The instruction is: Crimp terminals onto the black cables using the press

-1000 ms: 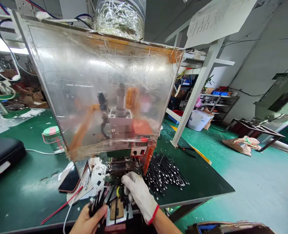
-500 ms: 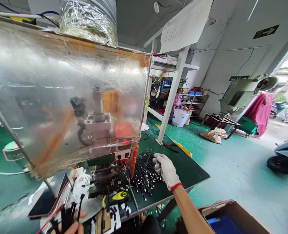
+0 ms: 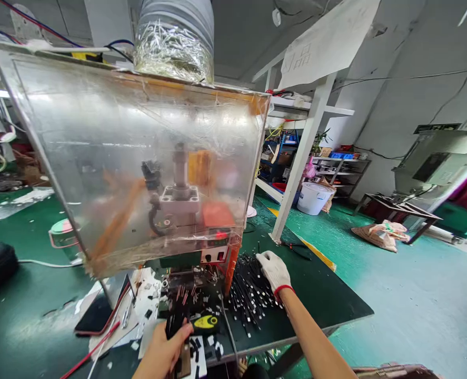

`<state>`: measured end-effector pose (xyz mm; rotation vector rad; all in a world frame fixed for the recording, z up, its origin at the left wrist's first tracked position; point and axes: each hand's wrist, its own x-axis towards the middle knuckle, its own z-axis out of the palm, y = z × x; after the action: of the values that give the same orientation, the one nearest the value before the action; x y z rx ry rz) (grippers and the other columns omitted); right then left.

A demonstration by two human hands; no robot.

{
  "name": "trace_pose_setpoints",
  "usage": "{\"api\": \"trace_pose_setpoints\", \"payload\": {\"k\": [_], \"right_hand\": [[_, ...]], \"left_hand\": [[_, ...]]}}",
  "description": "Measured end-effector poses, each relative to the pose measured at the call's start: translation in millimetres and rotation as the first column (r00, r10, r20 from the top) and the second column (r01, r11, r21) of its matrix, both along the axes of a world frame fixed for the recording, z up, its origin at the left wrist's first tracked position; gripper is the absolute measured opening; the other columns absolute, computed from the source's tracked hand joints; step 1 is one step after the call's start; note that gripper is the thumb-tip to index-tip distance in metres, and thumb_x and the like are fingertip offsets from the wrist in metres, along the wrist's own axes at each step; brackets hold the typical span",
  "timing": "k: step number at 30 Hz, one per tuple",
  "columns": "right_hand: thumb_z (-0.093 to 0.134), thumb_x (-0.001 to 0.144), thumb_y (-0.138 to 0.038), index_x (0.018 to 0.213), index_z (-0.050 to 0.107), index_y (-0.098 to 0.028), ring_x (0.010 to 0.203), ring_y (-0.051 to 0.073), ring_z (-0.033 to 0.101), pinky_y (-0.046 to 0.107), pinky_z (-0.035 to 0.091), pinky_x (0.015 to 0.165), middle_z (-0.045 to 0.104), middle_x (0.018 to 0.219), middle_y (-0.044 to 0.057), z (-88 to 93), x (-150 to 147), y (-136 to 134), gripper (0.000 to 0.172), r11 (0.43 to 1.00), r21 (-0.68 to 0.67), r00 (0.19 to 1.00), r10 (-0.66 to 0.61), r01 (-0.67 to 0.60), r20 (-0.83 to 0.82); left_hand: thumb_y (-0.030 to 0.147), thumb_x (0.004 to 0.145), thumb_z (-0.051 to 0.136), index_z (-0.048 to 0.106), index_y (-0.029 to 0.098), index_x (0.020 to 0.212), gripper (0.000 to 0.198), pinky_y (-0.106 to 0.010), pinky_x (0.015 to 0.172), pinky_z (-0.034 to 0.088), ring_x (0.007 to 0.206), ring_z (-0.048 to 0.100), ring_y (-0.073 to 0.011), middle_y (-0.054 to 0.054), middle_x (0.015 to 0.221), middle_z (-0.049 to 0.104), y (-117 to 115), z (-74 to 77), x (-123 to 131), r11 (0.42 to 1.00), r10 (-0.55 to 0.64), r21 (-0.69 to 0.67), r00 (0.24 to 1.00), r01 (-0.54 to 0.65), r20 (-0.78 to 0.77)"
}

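Gripping a black bundle (image 3: 174,322) in the clenched left hand (image 3: 162,353), while the open, gloved right hand (image 3: 275,271) rests nearer the pile of black sticks (image 3: 249,297), lying lengthwise toward the person across the table (image 3: 328,300).

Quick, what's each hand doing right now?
Left hand: closed, holding a bundle of black pieces.
Right hand: gloved, on a pile of black pieces; grip cannot be told.

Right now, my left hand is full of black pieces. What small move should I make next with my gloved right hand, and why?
Probably close the gloved right hand on a few strips from the pile of black, white-tipped strips, because it rests on that pile, while the left hand is occupied with the bundle of black pieces.
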<state>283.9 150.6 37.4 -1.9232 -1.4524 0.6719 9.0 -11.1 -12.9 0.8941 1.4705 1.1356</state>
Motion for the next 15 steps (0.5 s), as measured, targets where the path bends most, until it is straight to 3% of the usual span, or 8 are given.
{"api": "trace_pose_setpoints", "payload": {"k": [1,3,5,8,10,12,15], "right_hand": [[0.047,0.08,-0.046,0.077,0.054,-0.02,0.063,0.014,0.056,0.024,0.04,0.057,0.058,0.07,0.002,4.7,-1,-8,0.027,1.0,0.018,0.989,-0.006,0.009,-0.148],[0.057,0.073,-0.044,0.083,0.054,-0.019,0.054,0.01,0.051,0.021,0.036,0.049,0.056,0.07,-0.001,14.1,-6,-31,0.027,0.999,0.036,0.886,0.011,0.007,-0.464],[0.064,0.066,-0.04,0.091,0.055,-0.019,0.049,0.007,0.046,0.018,0.032,0.044,0.054,0.069,-0.003,20.0,-18,-61,0.034,0.998,0.031,0.772,0.066,-0.061,-0.633],[0.065,0.067,-0.045,0.091,0.056,-0.018,0.042,0.005,0.04,0.016,0.029,0.039,0.05,0.059,-0.006,14.8,-50,-104,0.037,0.964,-0.062,0.717,0.148,-0.257,-0.681],[0.061,0.07,-0.049,0.083,0.055,-0.018,0.036,0.005,0.037,0.017,0.029,0.036,0.046,0.049,-0.007,2.3,-79,-124,0.034,0.903,-0.16,0.714,0.196,-0.399,-0.673],[0.059,0.072,-0.049,0.078,0.053,-0.018,0.032,0.005,0.036,0.017,0.03,0.034,0.044,0.043,-0.008,-13.0,-108,-131,0.032,0.849,-0.223,0.713,0.229,-0.48,-0.663],[0.056,0.075,-0.046,0.076,0.05,-0.019,0.031,0.006,0.038,0.016,0.029,0.032,0.047,0.044,-0.008,-31.7,-140,-124,0.028,0.842,-0.238,0.718,0.228,-0.485,-0.657]], "left_hand": [[0.077,0.049,0.068,0.055,0.021,0.055,0.058,-0.021,0.037,0.016,0.029,0.022,-0.0054,0.012,0.029,0.031,-2,0.3,-2,1.0,-0.009,0.007,1.0,0.009,0.015],[0.081,0.049,0.065,0.056,0.02,0.057,0.062,-0.02,0.037,0.013,0.03,0.019,-0.0038,0.013,0.031,0.029,-9,0.0,-7,1.0,-0.015,0.017,0.998,0.014,0.063],[0.083,0.049,0.063,0.06,0.018,0.058,0.066,-0.019,0.036,0.013,0.03,0.018,-0.0031,0.013,0.032,0.028,-17,-0.6,-14,1.0,-0.013,0.005,0.995,0.012,0.095],[0.083,0.05,0.063,0.063,0.016,0.057,0.067,-0.018,0.035,0.017,0.031,0.023,-0.0025,0.012,0.033,0.03,-27,0.8,-27,0.999,0.046,-0.014,0.992,-0.045,0.121],[0.081,0.049,0.066,0.065,0.015,0.058,0.067,-0.016,0.034,0.018,0.031,0.026,-0.0019,0.011,0.037,0.034,-33,3.6,-33,0.993,0.115,-0.026,0.984,-0.113,0.138],[0.082,0.047,0.067,0.066,0.015,0.06,0.068,-0.015,0.033,0.014,0.031,0.027,-0.0011,0.01,0.04,0.038,-38,6.9,-37,0.985,0.172,-0.041,0.975,-0.167,0.143],[0.082,0.045,0.067,0.066,0.015,0.06,0.07,-0.014,0.032,0.009,0.029,0.028,-0.0006,0.009,0.04,0.04,-44,9.5,-40,0.976,0.219,-0.052,0.967,-0.214,0.131]]}}
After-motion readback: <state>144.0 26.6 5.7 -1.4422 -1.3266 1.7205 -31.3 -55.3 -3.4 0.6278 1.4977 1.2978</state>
